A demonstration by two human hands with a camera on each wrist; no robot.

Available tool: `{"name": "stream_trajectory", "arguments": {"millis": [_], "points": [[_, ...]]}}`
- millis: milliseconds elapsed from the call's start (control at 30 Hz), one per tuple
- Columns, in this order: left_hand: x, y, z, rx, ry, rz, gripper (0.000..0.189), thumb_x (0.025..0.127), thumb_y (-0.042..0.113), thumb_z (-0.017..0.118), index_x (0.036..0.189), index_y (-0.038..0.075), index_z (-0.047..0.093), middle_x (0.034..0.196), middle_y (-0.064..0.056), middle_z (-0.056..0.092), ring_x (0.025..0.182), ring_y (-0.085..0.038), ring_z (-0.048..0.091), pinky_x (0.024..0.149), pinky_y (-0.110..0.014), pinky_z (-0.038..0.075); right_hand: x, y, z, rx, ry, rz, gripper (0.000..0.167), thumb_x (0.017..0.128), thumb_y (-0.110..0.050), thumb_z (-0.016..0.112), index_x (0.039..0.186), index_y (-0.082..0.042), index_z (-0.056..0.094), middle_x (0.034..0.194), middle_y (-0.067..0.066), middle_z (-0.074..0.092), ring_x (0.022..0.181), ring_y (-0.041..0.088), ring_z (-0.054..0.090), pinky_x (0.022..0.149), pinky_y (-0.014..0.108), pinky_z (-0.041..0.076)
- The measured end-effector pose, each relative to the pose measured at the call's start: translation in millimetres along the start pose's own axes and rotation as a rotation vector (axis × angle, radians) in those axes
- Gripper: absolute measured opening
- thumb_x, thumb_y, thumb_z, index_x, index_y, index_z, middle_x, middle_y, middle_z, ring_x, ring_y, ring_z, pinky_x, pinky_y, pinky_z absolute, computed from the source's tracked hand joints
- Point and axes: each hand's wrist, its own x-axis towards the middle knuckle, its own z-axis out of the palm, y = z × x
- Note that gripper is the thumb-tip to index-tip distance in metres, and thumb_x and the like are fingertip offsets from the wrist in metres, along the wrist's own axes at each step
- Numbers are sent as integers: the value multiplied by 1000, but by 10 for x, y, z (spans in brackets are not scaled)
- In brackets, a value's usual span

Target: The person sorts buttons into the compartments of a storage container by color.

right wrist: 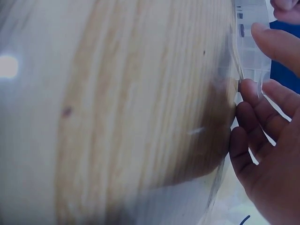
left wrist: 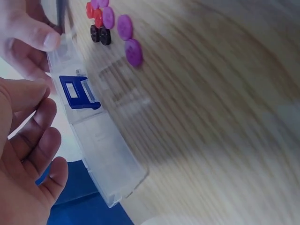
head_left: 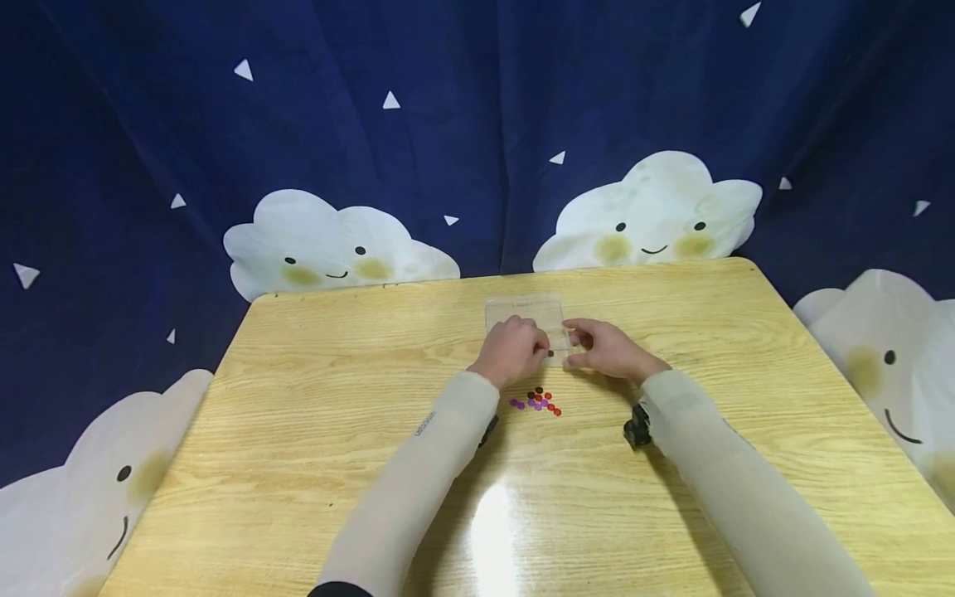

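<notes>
A clear plastic compartment box [head_left: 555,360] with its lid raised stands near the table's middle; its blue latch [left wrist: 77,92] shows in the left wrist view. Over the box is my left hand [head_left: 513,348], thumb and index fingertips close together; whether they pinch anything is hidden. Dark buttons [right wrist: 242,30] show through the box wall. My right hand [head_left: 608,350] grips the box's right end between thumb and fingers. In front of the box lies a loose cluster of purple buttons [left wrist: 133,51], red buttons [left wrist: 98,18] and black buttons [left wrist: 105,36].
The wooden table [head_left: 313,414] stretches out on both sides of the box. Behind it hangs a dark blue curtain [head_left: 462,124] with white clouds. Black wrist cameras, one at the right wrist [head_left: 637,427], sit low above the tabletop.
</notes>
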Motion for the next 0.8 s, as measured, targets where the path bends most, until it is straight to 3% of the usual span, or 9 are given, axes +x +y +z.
{"name": "stream_trajectory", "arguments": {"millis": [200, 500, 800], "points": [[-167, -33, -46, 18, 39, 88, 23, 95, 16, 59, 99, 23, 80, 96, 4, 72, 85, -16, 62, 77, -32, 53, 15, -2, 7, -3, 4, 1, 76, 86, -19, 77, 150, -4, 39, 112, 11, 57, 99, 22, 50, 86, 34, 43], [-401, -67, 27, 32, 68, 193, 21, 96, 17, 58, 87, 22, 77, 90, 6, 70, 82, -14, 61, 78, -29, 52, 14, -21, 25, -7, 5, -13, 76, 85, -19, 77, 149, -2, 40, 115, 13, 59, 100, 23, 52, 88, 32, 44], [-533, -73, 59, 29, 32, 223, 17, 94, 17, 62, 84, 22, 75, 87, 7, 68, 81, -12, 58, 75, -26, 50, 21, -4, 13, -9, -5, 1, 76, 86, -20, 77, 150, -2, 39, 116, 14, 59, 101, 23, 51, 87, 33, 43]]}}
